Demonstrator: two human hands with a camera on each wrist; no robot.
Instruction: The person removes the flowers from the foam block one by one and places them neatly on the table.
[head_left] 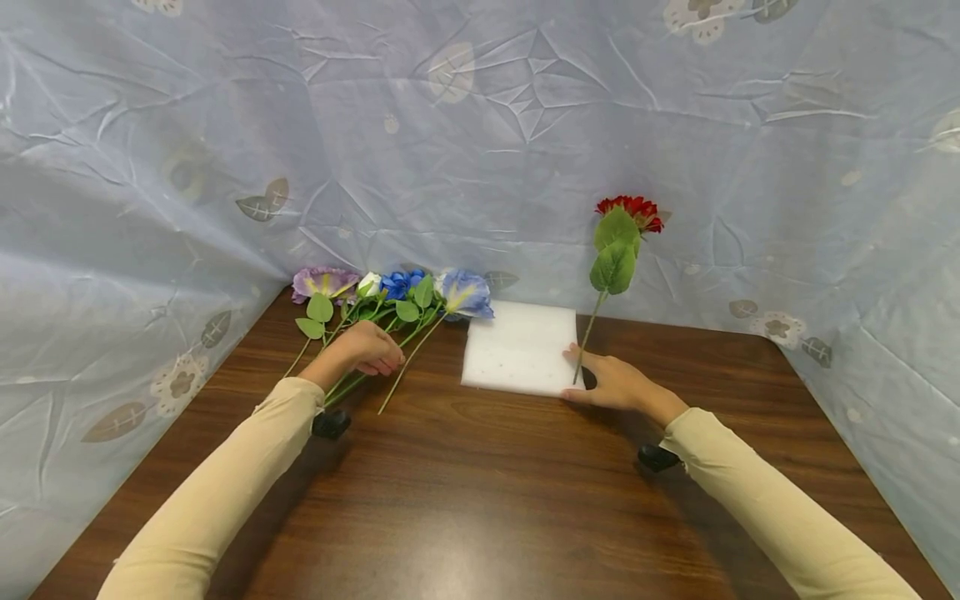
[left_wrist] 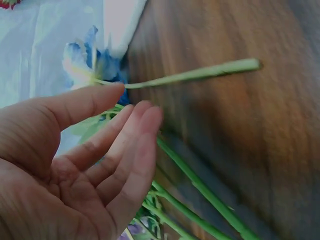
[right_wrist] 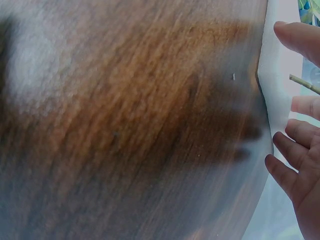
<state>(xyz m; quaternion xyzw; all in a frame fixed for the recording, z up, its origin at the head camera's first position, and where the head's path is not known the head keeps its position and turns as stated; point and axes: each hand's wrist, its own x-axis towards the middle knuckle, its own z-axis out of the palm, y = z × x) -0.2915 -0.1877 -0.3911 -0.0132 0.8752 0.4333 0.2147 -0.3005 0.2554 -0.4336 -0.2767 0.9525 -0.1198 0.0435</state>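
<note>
In the head view, my left hand (head_left: 363,348) hovers over the stems of several artificial flowers lying at the table's back left. The left wrist view shows its loosely bent fingers apart from the thumb (left_wrist: 95,102), with a blue-white flower's stem (left_wrist: 200,74) passing near the thumb tip; contact is unclear. My right hand (head_left: 618,383) is at the front right corner of a white foam block (head_left: 517,346), fingers spread, nothing gripped. A red flower (head_left: 633,212) with green leaves stands there; its stem end (right_wrist: 300,81) shows between thumb and forefinger. Whether the hand touches it is unclear.
Purple (head_left: 324,283), white (head_left: 370,285), blue (head_left: 401,284) and pale blue (head_left: 465,292) flower heads lie along the back edge of the brown wooden table (head_left: 480,467). Patterned cloth (head_left: 450,150) hangs behind and at both sides.
</note>
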